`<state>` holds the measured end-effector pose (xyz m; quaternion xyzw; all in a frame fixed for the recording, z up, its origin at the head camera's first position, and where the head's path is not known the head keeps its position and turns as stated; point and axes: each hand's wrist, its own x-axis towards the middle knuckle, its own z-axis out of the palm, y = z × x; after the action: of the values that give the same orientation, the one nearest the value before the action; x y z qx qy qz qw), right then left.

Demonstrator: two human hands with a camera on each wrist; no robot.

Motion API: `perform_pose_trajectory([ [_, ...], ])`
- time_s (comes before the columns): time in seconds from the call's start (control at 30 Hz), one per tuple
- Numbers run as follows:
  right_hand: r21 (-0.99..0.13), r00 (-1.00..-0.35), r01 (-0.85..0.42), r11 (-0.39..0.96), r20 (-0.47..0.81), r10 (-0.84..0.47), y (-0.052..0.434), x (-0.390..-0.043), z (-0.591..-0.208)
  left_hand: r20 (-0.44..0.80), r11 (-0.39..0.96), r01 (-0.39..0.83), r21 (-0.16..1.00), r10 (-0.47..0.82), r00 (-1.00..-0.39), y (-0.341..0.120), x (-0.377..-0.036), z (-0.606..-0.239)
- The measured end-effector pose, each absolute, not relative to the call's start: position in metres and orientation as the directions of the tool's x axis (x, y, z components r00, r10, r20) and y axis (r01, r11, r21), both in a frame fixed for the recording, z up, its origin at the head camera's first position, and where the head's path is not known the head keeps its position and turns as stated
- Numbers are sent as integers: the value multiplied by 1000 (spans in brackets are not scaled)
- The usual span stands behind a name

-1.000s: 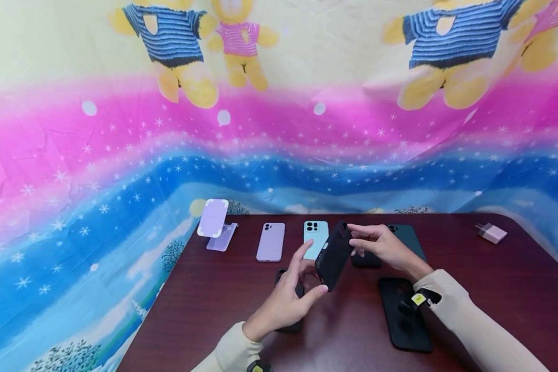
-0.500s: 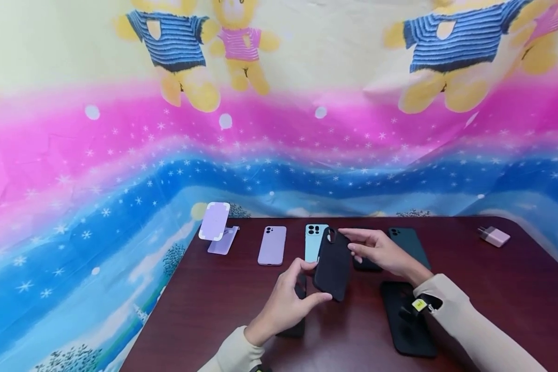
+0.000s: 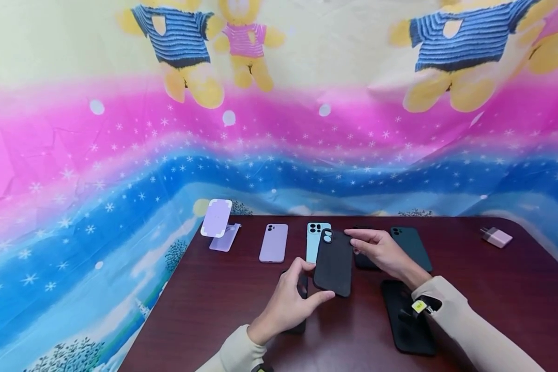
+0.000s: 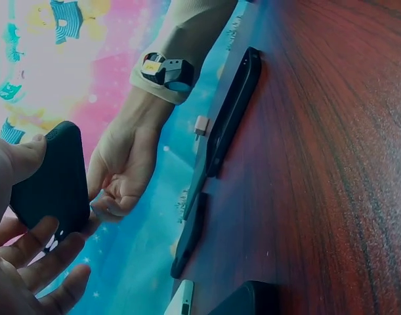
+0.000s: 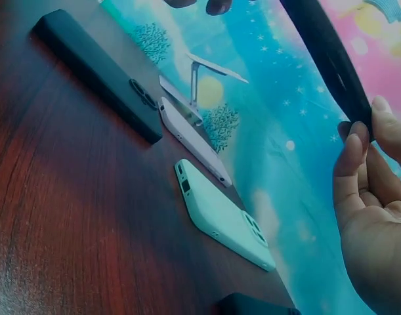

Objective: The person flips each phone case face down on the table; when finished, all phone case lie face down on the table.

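Observation:
A black phone case (image 3: 334,266) is held up above the table between both hands, tilted, its back toward the head camera. Pale blue shows through its camera cut-out. The left hand (image 3: 288,302) grips the lower left, thumb at the bottom edge and index finger at the side. With thumb and fingertips, the right hand (image 3: 382,254) pinches the top right corner, as the right wrist view also shows. Behind the left hand lies a black phone (image 5: 102,79), partly hidden in the head view. Under the right wrist, another black case (image 3: 406,325) lies hollow side up.
Along the back stand or lie a lilac folding phone stand (image 3: 216,219), a lilac phone (image 3: 273,244), a mint phone (image 3: 312,250), a dark phone (image 3: 365,262) partly covered by the right hand, and a dark green phone (image 3: 413,249). A pink-white charger (image 3: 497,237) sits far right.
The case has turned from nearly edge-on to show its flat back and camera cut-out. The left index finger has come down from a raised pose onto its side.

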<state>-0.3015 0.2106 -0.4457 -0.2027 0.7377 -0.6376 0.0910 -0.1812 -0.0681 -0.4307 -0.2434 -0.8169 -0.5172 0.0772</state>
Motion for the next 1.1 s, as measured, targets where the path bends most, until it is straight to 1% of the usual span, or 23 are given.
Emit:
perform_pose_trajectory([
  [0.27,-978,-887,-207,-5,190,-421,211,-301,-447,391,334,476,814,291,-873,-67,-183,-434],
  [0.43,-978,-886,-208,-6,191,-422,212,-301,-445,368,321,452,832,290,-884,-68,-184,-435],
  [0.63,-981,-892,-190,31,159,-423,212,-300,-443,356,299,444,845,306,-883,-68,-186,-436],
  [0.8,-973,-881,-208,100,142,-451,216,-300,-444,371,337,478,811,334,-866,-67,-184,-436],
  [0.97,-941,-862,-279,192,158,-481,222,-300,-444,380,360,495,791,345,-858,-66,-182,-437],
  [1.1,-913,-851,-333,234,184,-492,226,-300,-444,370,380,502,777,369,-853,-66,-181,-440],
])
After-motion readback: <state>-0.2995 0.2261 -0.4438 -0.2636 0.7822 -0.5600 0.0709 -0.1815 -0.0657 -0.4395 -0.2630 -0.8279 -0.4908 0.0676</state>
